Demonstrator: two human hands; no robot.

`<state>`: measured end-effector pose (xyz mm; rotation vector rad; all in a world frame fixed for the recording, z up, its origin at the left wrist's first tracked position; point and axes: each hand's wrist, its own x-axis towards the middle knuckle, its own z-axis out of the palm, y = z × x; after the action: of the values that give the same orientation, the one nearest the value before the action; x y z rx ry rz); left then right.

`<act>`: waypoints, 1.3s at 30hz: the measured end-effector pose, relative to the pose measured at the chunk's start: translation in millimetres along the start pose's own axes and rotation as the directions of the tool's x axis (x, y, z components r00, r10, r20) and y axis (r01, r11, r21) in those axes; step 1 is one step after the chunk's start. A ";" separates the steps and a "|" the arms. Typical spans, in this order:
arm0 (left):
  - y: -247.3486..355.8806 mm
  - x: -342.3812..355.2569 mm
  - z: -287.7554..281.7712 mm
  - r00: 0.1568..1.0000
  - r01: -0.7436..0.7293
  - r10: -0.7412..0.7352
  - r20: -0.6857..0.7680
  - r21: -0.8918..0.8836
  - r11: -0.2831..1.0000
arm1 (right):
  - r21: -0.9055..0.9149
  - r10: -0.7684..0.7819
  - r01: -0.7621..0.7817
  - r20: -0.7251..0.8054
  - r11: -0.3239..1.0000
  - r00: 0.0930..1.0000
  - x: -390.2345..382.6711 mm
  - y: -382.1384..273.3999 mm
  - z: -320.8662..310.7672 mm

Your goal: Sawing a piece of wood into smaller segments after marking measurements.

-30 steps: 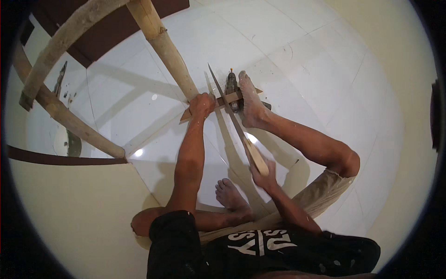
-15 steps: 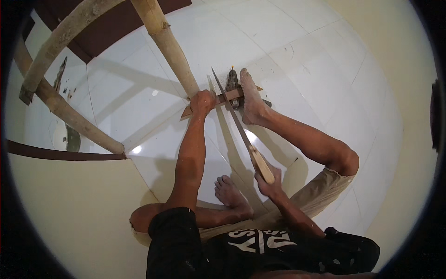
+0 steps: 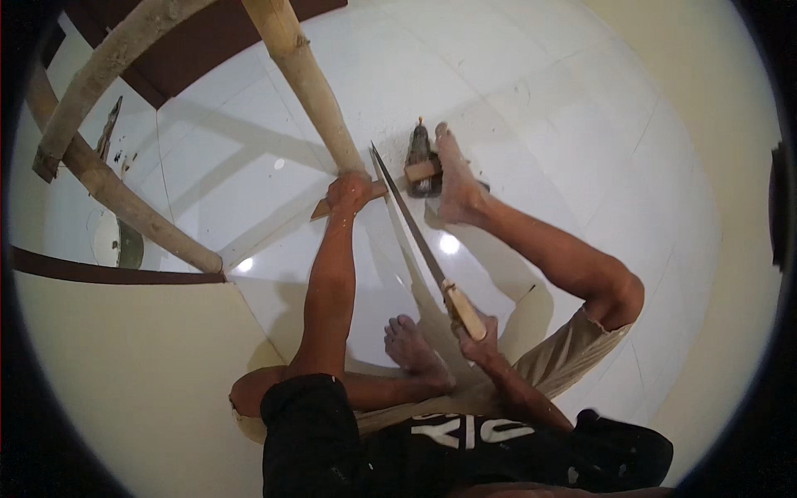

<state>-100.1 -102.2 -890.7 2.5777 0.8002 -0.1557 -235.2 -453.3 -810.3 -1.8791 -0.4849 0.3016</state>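
Note:
My right hand (image 3: 481, 340) is wrapped around the light wooden handle of a handsaw (image 3: 413, 217). Its long, narrow blade slants away to the upper left, its tip just past my left hand. With my left hand (image 3: 349, 191) I grip a short, flat wood strip (image 3: 320, 209), whose ends stick out on both sides of my fist. Across a gap to the right, another wood piece (image 3: 422, 171) lies over a dark power tool that looks like a drill (image 3: 421, 149), beside my right foot (image 3: 455, 178), which hides part of it.
A bamboo pole (image 3: 311, 91) comes down to the floor by my left hand. More curved poles (image 3: 137, 220) stand at the left. Dust and bits lie on the white tiled floor (image 3: 531, 100). A round green container (image 3: 130, 247) sits far left, behind a low wall (image 3: 108, 332).
The wood strip, one length under the saw before, is now in two separate pieces. My left hand has shifted slightly left with one piece, and the saw blade has come clear of the wood.

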 end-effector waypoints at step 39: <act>59.9 -3.1 37.7 0.926 -0.314 0.351 -0.140 -0.802 0.508 | 0.098 0.148 -0.141 -0.075 0.985 0.986 7.2 -107.8 -69.4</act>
<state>-68.2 -164.6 -901.6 1.7461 0.2146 0.2433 -218.8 -475.4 -684.9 -1.8322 -0.2749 0.3358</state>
